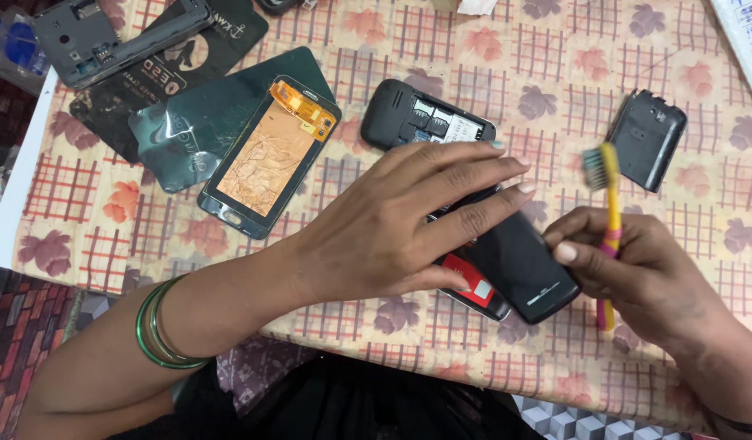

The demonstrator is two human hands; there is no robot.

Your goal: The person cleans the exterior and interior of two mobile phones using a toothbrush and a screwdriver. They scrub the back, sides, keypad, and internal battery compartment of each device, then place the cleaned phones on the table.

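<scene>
While right hand (636, 273) grips toothbrush (608, 220), phone (518, 265) lies under left hand (392, 224).

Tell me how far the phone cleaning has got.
Done: the black phone lies opened with its slots bared, its back cover set aside to the right. In hand: the left hand rests on a dark phone atop a red-labelled part, while the right hand holds a yellow toothbrush. Left: the screen panel lies untouched, and nothing is closed up.
</scene>
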